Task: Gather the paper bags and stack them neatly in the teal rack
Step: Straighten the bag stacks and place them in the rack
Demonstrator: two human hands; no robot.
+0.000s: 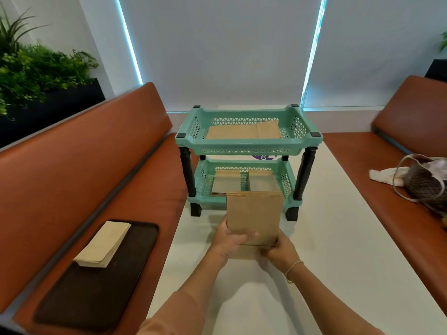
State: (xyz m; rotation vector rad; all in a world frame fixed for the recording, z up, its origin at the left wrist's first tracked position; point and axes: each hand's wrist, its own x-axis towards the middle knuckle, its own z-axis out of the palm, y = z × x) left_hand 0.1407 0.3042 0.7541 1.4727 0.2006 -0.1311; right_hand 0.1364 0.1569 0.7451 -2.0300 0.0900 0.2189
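While both hands hold it from below, a flat stack of brown paper bags [254, 217] stands upright on the pale table [338, 238]. The left hand [231, 240] grips the stack's lower left edge, thumb across the front face and fingers curled behind. The right hand [280, 251] clasps the lower right corner, fingers wrapped round the edge; a thin beaded bracelet [293, 268] sits on that wrist. Beneath the hands another brown bag [246, 252] lies flat on the table.

Just beyond the fingertips stands the two-tier teal plastic rack [246, 143] with black turned legs; the held stack's top edge overlaps its lower tier in view. In that lower tier, ahead of the hands, two piles of brown bags [262, 182] lie side by side. The upper tier, higher and farther off, holds one flat brown bag [244, 131]. Behind the rack a purple label [263, 157] shows the letters "Cl"; the rest is hidden.

Well left of the left hand, a dark tray [101, 286] rests on the orange bench seat [60, 189], bearing a pile of pale folded paper [102, 244]. Far to the right of the right hand, a woven bag [428, 184] lies on the opposite bench.
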